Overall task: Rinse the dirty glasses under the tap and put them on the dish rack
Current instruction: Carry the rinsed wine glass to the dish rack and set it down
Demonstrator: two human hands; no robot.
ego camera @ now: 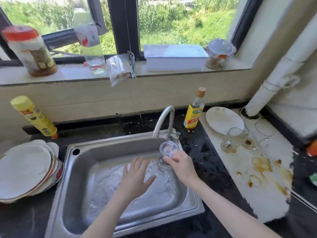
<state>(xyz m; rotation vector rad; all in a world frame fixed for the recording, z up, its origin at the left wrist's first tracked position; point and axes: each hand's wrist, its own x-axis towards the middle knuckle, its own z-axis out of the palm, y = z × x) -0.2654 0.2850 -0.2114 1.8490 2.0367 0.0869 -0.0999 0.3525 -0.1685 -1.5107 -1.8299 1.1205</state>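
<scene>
You are rinsing a stemmed glass [165, 158] just below the tap [163, 121], right hand [181, 166] pinching its stem; left hand [135, 177] is hovering, fingers spread. Next you are likely moving it rackward.

Both forearms and hands [133, 176] bare, sleeveless.

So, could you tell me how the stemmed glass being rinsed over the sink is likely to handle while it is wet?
The stemmed glass looks thin and clear, so probably fragile against the steel sink. Water is running over it, so it is likely slippery. The right hand holds it near the foot, bowl down, while the left hand hovers open; a knock against the tap seems possible.
</scene>
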